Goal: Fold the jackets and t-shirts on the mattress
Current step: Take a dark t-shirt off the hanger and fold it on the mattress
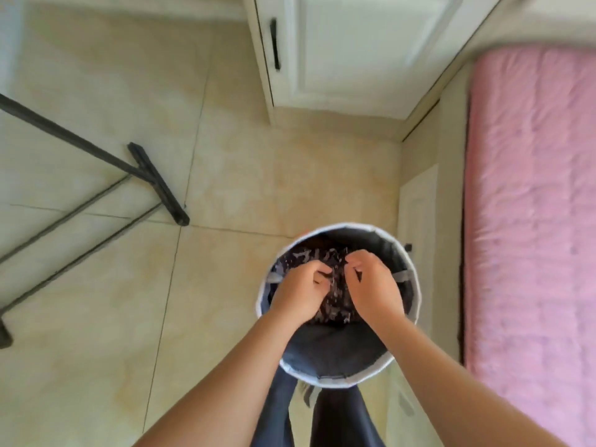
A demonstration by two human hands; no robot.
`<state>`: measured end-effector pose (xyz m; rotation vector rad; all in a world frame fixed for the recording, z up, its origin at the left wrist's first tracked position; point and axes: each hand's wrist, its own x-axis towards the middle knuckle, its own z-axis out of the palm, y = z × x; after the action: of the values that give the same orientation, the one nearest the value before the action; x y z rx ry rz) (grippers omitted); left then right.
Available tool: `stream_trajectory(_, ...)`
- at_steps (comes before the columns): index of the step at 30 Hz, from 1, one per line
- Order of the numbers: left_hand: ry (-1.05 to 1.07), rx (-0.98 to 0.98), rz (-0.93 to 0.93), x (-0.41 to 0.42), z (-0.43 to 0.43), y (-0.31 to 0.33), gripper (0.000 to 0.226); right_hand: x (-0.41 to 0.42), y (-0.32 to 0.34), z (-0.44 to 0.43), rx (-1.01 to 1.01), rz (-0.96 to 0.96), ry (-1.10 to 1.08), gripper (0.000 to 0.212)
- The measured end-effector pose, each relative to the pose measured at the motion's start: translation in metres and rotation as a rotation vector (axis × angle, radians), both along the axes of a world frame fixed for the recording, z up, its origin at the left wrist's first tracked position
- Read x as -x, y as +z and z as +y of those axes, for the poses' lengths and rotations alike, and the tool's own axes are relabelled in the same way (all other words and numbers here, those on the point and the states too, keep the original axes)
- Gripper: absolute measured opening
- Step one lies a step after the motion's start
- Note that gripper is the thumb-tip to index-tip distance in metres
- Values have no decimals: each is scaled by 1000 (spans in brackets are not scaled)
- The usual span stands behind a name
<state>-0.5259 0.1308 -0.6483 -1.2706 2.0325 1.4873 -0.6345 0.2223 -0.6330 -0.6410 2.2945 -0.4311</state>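
One basket (354, 224) | one garment (309, 256) inside: dark, pale-speckled, bunched | two hands: your left hand (301, 290) and right hand (375, 285) both pinch its cloth | one pink mattress (532, 221) at right

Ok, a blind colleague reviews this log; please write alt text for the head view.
Seen from above, the left hand and right hand grip a dark white-speckled garment inside a round dark fabric basket with a white rim on a beige tiled floor. A pink quilted mattress lies to the right, a white cabinet ahead.
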Motion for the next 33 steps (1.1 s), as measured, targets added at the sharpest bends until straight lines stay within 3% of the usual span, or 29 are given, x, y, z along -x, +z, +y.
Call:
stream_trajectory(8,129,435,92,-22,-69,260,24,16,257,-62,282,177,199,19)
stream_trajectory(15,425,492,283,-101,-72,444,11,-18,444,-92,508,219,472,18)
stream_trajectory(23,624,640,314,-213,-51,564,10,-101,568,-124,669,206,705,19)
stream_trajectory(33,736,849,378,-378,-87,665,13,-258,675,-205,909,246,806,18)
